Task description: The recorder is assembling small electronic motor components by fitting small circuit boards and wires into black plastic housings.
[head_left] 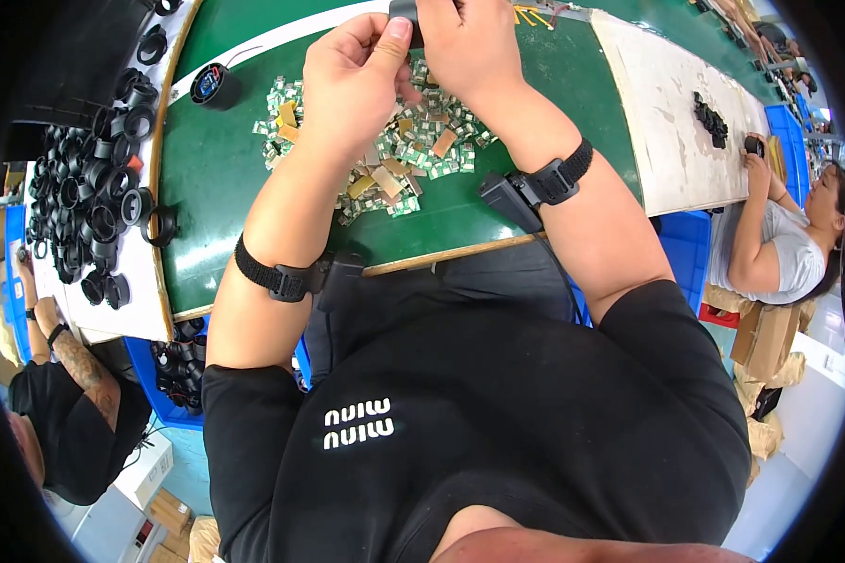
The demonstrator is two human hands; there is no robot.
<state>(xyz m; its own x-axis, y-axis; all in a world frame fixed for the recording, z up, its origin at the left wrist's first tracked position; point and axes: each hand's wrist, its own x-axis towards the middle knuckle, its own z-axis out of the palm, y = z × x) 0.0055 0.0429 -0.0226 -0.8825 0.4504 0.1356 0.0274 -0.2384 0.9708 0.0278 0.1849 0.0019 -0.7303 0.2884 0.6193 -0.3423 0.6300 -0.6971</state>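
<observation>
At the top edge of the head view, my left hand [355, 80] grips a dark, smooth, rounded part [406, 13] between thumb and fingers. My right hand [474, 47] is closed against the same part from the other side; its fingertips are partly cut off by the frame. Below both hands, a heap of small green and white circuit boards [432, 141] with several tan pieces is spread over the green tabletop [545, 122]. Left of my left hand stands a black round housing [214, 88] with red and blue wires inside.
Many black rings [94, 188] crowd a white surface on the left, above a blue bin [174, 375]. On the right, a pale board [667, 113] carries small black parts [710, 120]. Co-workers sit on both sides. Black strapped devices [512, 200] are on my forearms, one with a cable.
</observation>
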